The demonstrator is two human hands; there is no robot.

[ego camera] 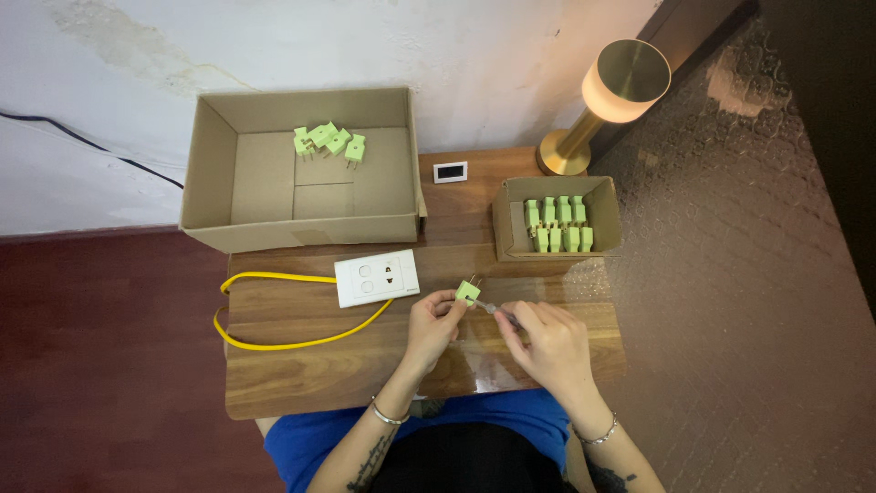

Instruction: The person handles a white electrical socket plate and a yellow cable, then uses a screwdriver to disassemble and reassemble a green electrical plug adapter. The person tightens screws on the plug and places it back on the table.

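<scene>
My left hand (431,321) pinches a small light-green plug (468,292) with its metal prongs pointing up and away from me. My right hand (544,344) grips a thin tool (494,310), likely a small screwdriver, whose tip touches the plug's near side. Both hands hover just above the wooden table (301,374), a little right of a white socket plate (377,277) on a yellow cable (274,342).
A large open cardboard box (210,173) at the back left holds several green plugs (328,141). A smaller box (506,224) at the right is packed with more green plugs. A brass lamp (598,105) and a small white display (450,172) stand behind.
</scene>
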